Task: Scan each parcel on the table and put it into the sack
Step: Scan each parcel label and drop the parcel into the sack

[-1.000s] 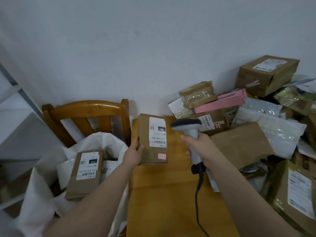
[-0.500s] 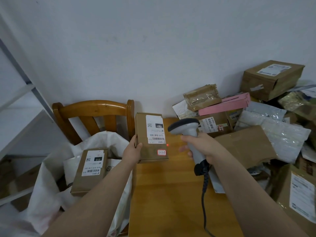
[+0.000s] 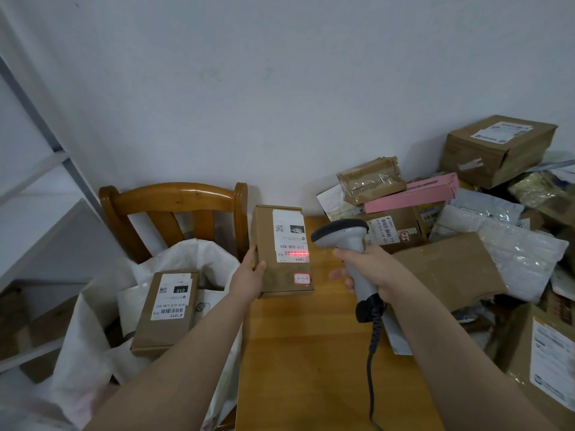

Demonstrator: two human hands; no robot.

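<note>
Our left hand (image 3: 249,276) grips the brown parcel (image 3: 268,241) by its left edge at the far left of the table (image 3: 298,353), beside the sack (image 3: 90,309); our right hand (image 3: 371,270) clasps the scanner (image 3: 343,237), red beam (image 3: 306,254) on the barcode (image 3: 293,253); any wobble, we judge, could spoil the read.

A wooden chair (image 3: 174,195) stands against the pale wall (image 3: 280,88), with a grey shelf frame (image 3: 48,132) to its left.

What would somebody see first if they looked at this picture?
The glowing red line on the box in the middle: the left hand holds it and the right hand aims the scanner at it. Then the messy pile of parcels on the right, and the white sack on the left.
</note>
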